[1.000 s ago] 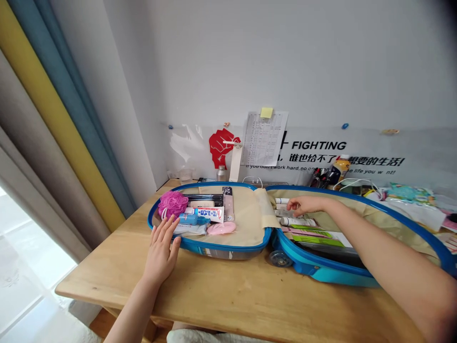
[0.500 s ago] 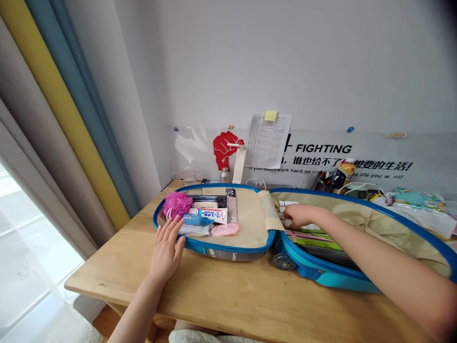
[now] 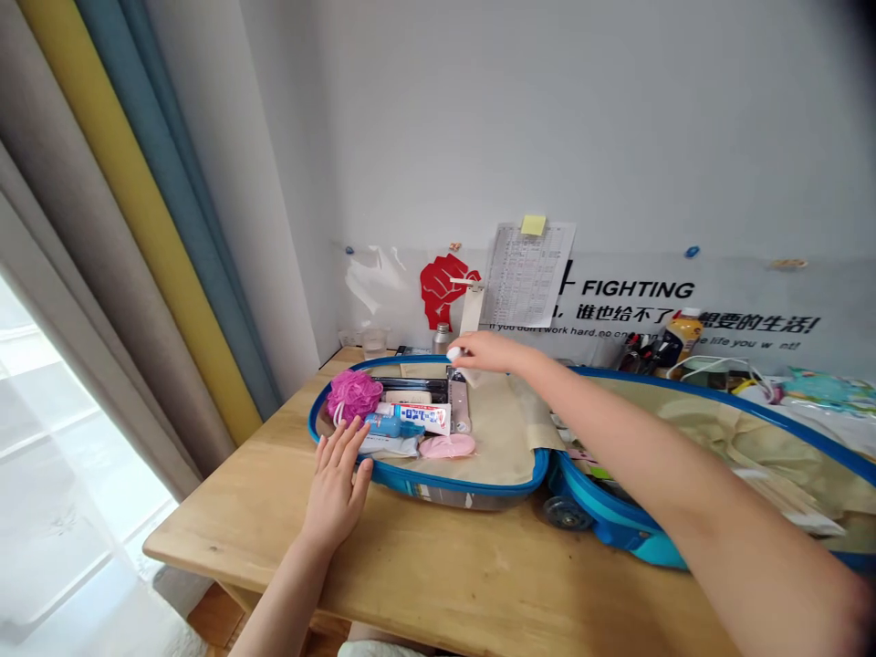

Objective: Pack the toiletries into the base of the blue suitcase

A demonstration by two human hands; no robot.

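Note:
An open blue suitcase lies spread on the wooden table. Over the back part of its left half, my right hand is closed on a small white tube-like item; only its pale end shows clearly. My left hand rests flat with fingers apart on the front left rim. Beside its fingertips are a pink bath puff, a blue bottle and a white packet. A toothpaste tube, a pink oval case and a flat package lie farther right.
The suitcase's right half holds a white bundle and flat colourful items, partly hidden by my right arm. Behind stand a silver bottle, a white lamp stand, a yellow-labelled bottle and pens. A suitcase wheel touches the table area in front.
My right hand has come out of the suitcase's right half and moved left over the left half, carrying the white item. My left hand stays on the rim. The view has shifted slightly.

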